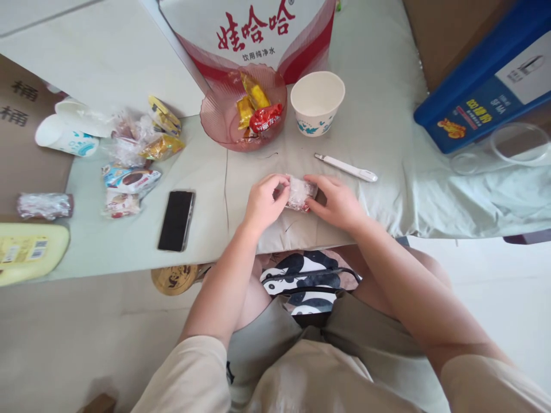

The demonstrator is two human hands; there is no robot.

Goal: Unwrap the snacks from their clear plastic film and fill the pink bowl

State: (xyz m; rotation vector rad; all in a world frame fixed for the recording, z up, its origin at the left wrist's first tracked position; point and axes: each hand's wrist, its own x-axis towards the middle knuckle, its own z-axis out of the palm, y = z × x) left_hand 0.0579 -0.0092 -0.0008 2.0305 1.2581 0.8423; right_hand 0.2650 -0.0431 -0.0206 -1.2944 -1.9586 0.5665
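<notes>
Plastic-wrapped packet (300, 193), whitish with a little red showing at its lower edge, is near the front of the cloth-covered bench (209, 221), between the person's 2 hands. The left hand (264, 202) pinches its left end between thumb and fingers; the right hand (338, 202) grasps its right end, fingers on the far side and thumb on the near side. Whether the packet rests on the cloth or is slightly lifted, I cannot tell. Just beyond the right hand lies a white utility knife (346, 167), apart from the fingers. Farther back, a pink ribbed bowl (214, 127) holds yellow packets (257, 94) and 1 red packet (266, 119), with a paper cup (316, 109) upright just to its right. Left of the hands, a phone (176, 221) lies dark screen up; snack packages (131, 179) lie beyond it.
</notes>
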